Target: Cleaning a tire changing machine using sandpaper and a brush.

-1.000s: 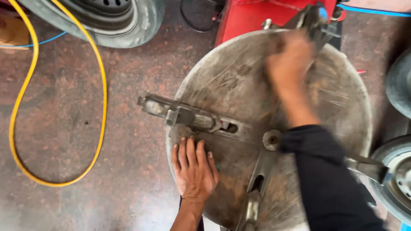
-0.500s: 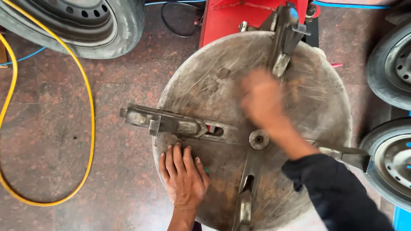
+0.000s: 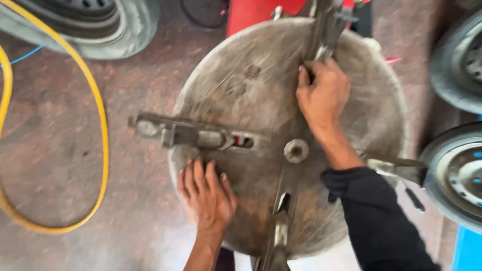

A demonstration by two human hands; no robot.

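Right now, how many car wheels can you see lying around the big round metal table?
3: one wheel top left, one at the right edge, one lower right. All are cut off by the frame; more may lie outside.

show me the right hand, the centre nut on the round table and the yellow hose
right hand (image 3: 324,95), head view, on the back of the hand, by the far clamp arm
centre nut (image 3: 296,150), head view, on its top face
yellow hose (image 3: 103,135), head view, on its curve lying on the floor

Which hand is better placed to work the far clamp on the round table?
Right. The right hand already grips the far clamp at the round table rim, while the left hand lies flat on the near edge below the left-side clamp.
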